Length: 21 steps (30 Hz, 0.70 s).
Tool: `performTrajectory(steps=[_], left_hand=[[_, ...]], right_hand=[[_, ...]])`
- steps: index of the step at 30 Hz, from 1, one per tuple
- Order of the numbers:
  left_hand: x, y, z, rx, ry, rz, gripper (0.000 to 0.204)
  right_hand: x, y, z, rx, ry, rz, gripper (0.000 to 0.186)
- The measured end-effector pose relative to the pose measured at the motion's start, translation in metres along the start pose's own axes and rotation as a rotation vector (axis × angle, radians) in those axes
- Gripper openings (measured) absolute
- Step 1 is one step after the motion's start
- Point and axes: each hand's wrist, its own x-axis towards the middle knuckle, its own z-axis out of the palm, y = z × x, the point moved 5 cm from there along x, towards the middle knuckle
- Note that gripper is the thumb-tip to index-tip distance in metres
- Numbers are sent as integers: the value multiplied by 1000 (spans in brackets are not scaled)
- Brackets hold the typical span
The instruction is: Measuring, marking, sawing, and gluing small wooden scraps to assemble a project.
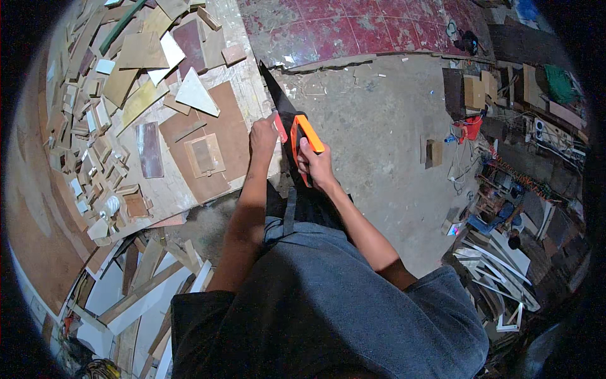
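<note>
My right hand [317, 165] is wrapped round the orange handle [309, 134] of a hand saw. The saw's dark blade [276, 88] points away from me, tapering to a tip by the worktable's right edge. Just left of the handle, my left hand [262, 136] is closed at the table edge, its fingers on a small flat red piece [280, 128]. That piece lies right beside the blade; whether the teeth touch it I cannot tell. Left of that hand, a brown board [237, 120] lies on the worktable [180, 205], with a small framed wooden panel [204, 155] on it.
Wood offcuts [142, 50] and a white triangular piece [197, 93] cover the table's far left. Long boards [142, 284] are heaped below its near edge. At right, a red container [469, 128], cables and a pile of white strips [495, 265] stand along the concrete floor [379, 139].
</note>
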Motion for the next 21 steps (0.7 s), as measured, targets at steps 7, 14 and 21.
performTrajectory(steps=[7,14,21], left_hand=[[6,-6,4,57,-50,18,26],[2,-11,-6,-99,125,-72,18],[-2,-17,-5,-264,162,-183,14]], right_hand=[[-7,-14,5,45,26,16,37],[-8,-13,2,16,12,-13,37],[-12,-1,-1,-21,-6,-18,36]])
